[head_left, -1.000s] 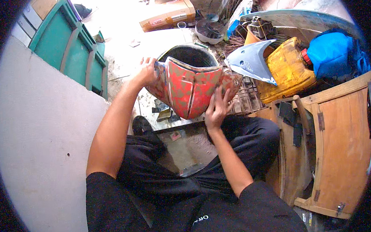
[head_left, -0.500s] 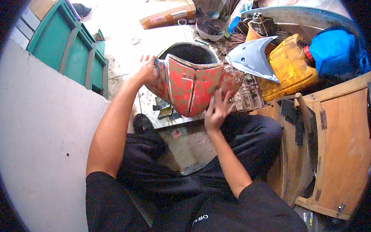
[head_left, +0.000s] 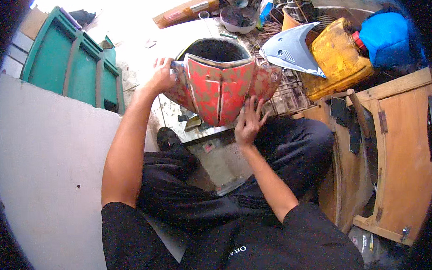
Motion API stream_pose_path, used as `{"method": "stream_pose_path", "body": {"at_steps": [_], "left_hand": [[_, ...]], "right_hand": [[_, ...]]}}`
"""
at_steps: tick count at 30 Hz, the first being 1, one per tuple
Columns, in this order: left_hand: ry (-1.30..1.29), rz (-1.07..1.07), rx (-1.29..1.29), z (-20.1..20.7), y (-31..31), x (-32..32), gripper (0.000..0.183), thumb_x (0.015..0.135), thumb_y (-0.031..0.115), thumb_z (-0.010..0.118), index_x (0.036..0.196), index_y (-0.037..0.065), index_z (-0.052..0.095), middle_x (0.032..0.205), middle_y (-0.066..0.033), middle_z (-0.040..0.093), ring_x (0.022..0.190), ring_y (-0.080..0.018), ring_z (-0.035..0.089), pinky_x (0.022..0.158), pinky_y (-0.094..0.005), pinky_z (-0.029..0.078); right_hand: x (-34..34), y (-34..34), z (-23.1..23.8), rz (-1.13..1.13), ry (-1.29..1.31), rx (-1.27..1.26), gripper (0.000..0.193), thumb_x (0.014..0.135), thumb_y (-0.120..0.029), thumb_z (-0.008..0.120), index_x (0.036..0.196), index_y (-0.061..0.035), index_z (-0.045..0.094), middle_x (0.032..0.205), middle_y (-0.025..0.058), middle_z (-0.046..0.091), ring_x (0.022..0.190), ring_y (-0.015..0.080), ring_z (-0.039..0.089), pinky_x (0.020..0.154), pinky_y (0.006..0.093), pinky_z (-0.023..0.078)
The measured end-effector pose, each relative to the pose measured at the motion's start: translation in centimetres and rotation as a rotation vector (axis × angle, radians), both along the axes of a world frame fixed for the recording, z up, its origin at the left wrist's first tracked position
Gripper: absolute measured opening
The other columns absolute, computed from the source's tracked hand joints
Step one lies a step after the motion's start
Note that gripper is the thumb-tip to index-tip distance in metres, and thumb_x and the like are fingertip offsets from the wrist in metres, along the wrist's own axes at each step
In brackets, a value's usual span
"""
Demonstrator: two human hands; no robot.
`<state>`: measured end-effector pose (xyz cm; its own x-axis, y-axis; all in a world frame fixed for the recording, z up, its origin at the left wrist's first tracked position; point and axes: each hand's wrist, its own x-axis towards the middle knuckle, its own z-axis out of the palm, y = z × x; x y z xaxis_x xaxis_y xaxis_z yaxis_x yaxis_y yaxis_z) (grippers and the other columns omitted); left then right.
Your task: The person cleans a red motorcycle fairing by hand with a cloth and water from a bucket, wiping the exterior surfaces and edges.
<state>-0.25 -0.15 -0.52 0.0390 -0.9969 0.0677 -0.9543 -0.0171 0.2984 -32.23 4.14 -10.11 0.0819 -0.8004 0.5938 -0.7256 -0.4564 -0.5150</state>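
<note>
A red motorcycle fairing panel (head_left: 217, 92), its paint sanded through in greenish-brown patches, is held up in front of me. A pale-edged slit runs down its middle. My left hand (head_left: 164, 75) grips its upper left corner, fingers wrapped over the edge. My right hand (head_left: 249, 124) lies against its lower right face with fingers stretched and spread, slightly blurred. A small dark patch shows by those fingertips; I cannot make out what it is. Behind the panel stands a black bucket (head_left: 215, 49), its lower part hidden.
A grey-blue plastic panel (head_left: 289, 49) leans by a dirty yellow jerrycan (head_left: 339, 59) and a blue bag (head_left: 386, 41). Wooden cabinet doors (head_left: 406, 142) are close on my right, a white wall (head_left: 60, 164) on my left. A cardboard box (head_left: 188, 10) lies at the back.
The whole view has shifted a little, so the scene sits higher. My left hand keeps its hold; the right hand remains on the panel's lower right face with only a slight shift.
</note>
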Motion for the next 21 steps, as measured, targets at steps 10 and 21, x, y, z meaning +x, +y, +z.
{"method": "stream_pose_path", "body": {"at_steps": [10, 21], "left_hand": [[0.005, -0.001, 0.116, 2.1, 0.1, -1.4, 0.047, 0.082, 0.016, 0.057, 0.126, 0.004, 0.044, 0.125, -0.0246, 0.048, 0.123, -0.0408, 0.041, 0.104, -0.0471, 0.035], [0.098, -0.043, -0.053, -0.2, 0.0, 0.5, 0.043, 0.081, 0.022, 0.057, 0.118, 0.002, 0.050, 0.113, -0.0227, 0.056, 0.116, -0.0407, 0.045, 0.104, -0.0483, 0.029]], "right_hand": [[-0.5, -0.9, 1.3, 0.038, -0.105, 0.027, 0.039, 0.095, -0.015, 0.050, 0.131, -0.0018, 0.053, 0.140, 0.0143, 0.048, 0.137, 0.0339, 0.035, 0.112, 0.0525, 0.019], [-0.2, -6.6, 4.2, -0.088, -0.325, 0.010, 0.039, 0.100, -0.019, 0.044, 0.130, 0.0044, 0.051, 0.142, 0.0194, 0.044, 0.137, 0.0350, 0.033, 0.111, 0.0409, 0.027]]}}
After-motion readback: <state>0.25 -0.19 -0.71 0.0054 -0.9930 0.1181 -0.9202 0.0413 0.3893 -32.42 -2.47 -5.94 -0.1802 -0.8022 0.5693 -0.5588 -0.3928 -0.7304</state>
